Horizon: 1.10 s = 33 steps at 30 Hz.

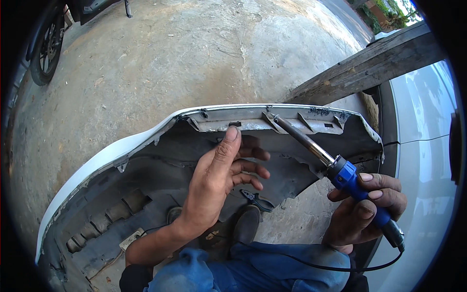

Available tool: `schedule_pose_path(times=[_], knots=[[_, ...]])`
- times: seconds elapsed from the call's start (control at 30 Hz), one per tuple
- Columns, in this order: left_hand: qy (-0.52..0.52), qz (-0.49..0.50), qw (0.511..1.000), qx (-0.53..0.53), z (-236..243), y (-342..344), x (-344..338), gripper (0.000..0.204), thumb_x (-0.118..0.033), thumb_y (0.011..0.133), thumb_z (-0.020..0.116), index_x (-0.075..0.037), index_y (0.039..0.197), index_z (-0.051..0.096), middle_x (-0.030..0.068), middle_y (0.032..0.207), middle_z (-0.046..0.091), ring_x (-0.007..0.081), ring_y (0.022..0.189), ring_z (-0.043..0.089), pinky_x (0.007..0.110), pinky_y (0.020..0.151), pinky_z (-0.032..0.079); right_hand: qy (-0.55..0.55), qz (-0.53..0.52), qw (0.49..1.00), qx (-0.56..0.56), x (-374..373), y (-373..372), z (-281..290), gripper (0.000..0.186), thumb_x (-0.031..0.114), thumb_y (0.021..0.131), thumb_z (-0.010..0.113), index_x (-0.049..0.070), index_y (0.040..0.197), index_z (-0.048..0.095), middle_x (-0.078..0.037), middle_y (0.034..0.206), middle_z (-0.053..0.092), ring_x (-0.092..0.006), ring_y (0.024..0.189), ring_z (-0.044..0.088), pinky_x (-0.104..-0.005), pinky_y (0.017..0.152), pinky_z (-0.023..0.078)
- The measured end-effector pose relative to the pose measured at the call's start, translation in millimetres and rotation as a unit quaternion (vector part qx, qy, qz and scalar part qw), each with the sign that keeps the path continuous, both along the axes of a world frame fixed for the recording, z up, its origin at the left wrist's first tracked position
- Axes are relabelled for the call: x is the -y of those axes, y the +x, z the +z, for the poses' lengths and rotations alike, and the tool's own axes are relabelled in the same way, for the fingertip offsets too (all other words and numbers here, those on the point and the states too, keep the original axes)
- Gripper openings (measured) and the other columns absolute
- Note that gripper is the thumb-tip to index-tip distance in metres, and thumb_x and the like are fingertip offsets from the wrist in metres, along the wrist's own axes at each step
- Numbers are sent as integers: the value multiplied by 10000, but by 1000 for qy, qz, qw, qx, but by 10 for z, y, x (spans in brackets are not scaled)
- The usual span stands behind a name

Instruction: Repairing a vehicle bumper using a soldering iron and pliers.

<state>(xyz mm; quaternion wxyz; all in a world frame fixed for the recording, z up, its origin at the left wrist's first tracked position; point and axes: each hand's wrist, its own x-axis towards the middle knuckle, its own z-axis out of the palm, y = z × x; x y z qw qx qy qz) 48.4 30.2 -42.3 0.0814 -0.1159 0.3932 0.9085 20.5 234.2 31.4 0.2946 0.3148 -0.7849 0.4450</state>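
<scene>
A car bumper (160,168) lies inner side up before me, white on its outer edge and dark grey within. Along its far flange (311,125) are slots, ribs and rough black melted-looking marks. My right hand (367,209) grips a soldering iron (346,177) by its blue handle; the metal tip points up-left, close to a rib of the flange. My left hand (214,177) holds nothing, its fingers apart and half bent. Its thumb tip is just below a slot in the flange; whether it touches the plastic I cannot tell.
Pliers (258,200) lie by my shoe (247,224). A power strip (131,239) sits at lower left. The iron's black cord (316,265) crosses my knees. A wooden beam (369,65) slants at upper right beside a silver car (425,141). A wheel (47,51) stands at far left.
</scene>
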Motion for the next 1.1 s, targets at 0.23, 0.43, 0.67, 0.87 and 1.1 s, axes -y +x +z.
schedule_pose_path(times=[0.23, 0.43, 0.67, 0.87, 1.1], knots=[[28, 45, 999, -11, 120, -248, 58, 737, -617, 1026, 391, 68, 1251, 542, 233, 1089, 683, 340, 1002, 718, 416, 820, 606, -19, 82, 996, 27, -78, -37, 65, 272, 145, 936, 688, 26, 1067, 481, -180, 1029, 586, -226, 805, 713, -368, 657, 679], [-1, 65, 998, 9, 110, -316, 37, 774, -607, 941, 608, 150, 1102, 628, 228, 1005, 701, 307, 846, 749, 369, 759, 622, -34, 69, 996, 43, -4, -43, 33, 307, 208, 935, 706, 39, 1040, 472, -175, 1026, 586, -211, 805, 698, -343, 620, 670], [-15, 81, 996, 22, 41, -339, -8, 667, -548, 984, 575, 104, 1112, 629, 203, 1009, 704, 303, 859, 745, 392, 742, 623, -21, 45, 998, 34, 13, -45, 1, 323, 228, 930, 715, 43, 1037, 472, -174, 1013, 591, -205, 786, 692, -334, 605, 664], [-12, 96, 995, 6, 58, -345, -6, 609, -498, 981, 612, 101, 1089, 630, 194, 987, 703, 293, 811, 742, 396, 714, 623, -47, 59, 996, 39, 11, -49, 16, 306, 206, 933, 708, 37, 1031, 473, -176, 1010, 592, -207, 780, 700, -333, 610, 667], [-19, 115, 993, 0, 12, -362, -22, 580, -475, 976, 633, 100, 1047, 640, 193, 927, 709, 287, 753, 738, 395, 698, 625, -46, 48, 997, 36, 26, -31, 10, 304, 199, 929, 712, 37, 1028, 474, -175, 1007, 594, -209, 769, 705, -320, 601, 662]])
